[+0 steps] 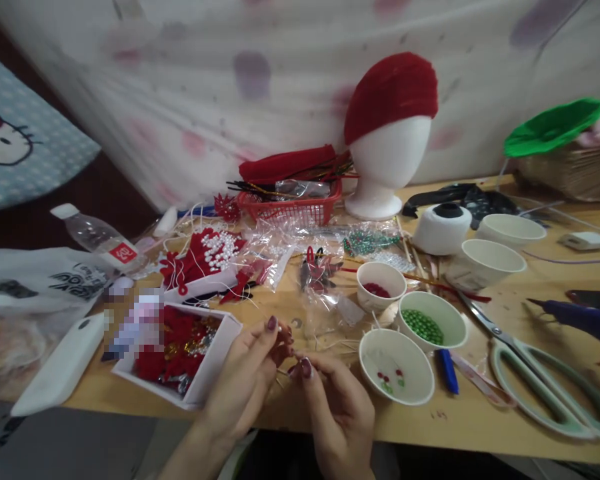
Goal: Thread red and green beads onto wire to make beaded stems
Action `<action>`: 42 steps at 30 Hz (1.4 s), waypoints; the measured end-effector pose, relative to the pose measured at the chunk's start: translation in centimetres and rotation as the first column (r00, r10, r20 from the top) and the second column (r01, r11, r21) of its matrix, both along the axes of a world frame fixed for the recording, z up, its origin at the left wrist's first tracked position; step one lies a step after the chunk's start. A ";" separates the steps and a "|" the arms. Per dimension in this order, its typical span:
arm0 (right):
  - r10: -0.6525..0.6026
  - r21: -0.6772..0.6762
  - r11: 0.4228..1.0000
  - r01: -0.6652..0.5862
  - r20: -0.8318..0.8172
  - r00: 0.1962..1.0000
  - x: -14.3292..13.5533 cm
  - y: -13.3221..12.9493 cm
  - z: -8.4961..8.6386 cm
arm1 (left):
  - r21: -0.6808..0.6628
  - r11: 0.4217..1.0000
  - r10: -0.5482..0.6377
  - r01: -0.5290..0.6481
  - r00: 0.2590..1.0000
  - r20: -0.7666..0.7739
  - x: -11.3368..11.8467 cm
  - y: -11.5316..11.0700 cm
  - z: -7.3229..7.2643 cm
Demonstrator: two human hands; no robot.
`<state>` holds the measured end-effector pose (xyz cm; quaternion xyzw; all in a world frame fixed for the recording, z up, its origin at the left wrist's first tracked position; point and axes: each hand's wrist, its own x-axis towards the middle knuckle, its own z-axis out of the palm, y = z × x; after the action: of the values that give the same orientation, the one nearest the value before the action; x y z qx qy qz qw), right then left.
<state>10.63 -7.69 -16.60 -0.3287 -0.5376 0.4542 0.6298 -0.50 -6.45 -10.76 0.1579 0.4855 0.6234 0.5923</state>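
Observation:
My left hand (253,373) and my right hand (333,410) are close together over the table's front edge, thumbs and fingertips pinched. Something small and thin sits between the fingertips; it is too small to name. Left of my left hand is a white box (227,347) full of red and gold ornaments. To the right of my right hand stands a paper cup (423,380) with a few red and green beads. Behind it are a cup of green beads (423,327) and a cup of dark red beads (377,289).
Large scissors (535,370), a blue cap-like piece (448,372) and a glue gun (580,318) lie right. A white foam head (390,157) with a red cap and a red basket (290,208) stand behind. A phone (63,367) and a bottle (97,237) lie left.

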 end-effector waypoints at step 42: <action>0.293 -0.287 0.908 -0.307 -0.091 0.952 1.2 0.9 1.6 | -0.131 0.955 -0.206 0.266 0.912 0.354 -0.4 -1.0 -2.3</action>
<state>11.81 -6.81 -15.04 -0.3226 -0.4926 0.6287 0.5080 -0.94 -7.42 -13.03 0.0538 0.4075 0.5192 0.7493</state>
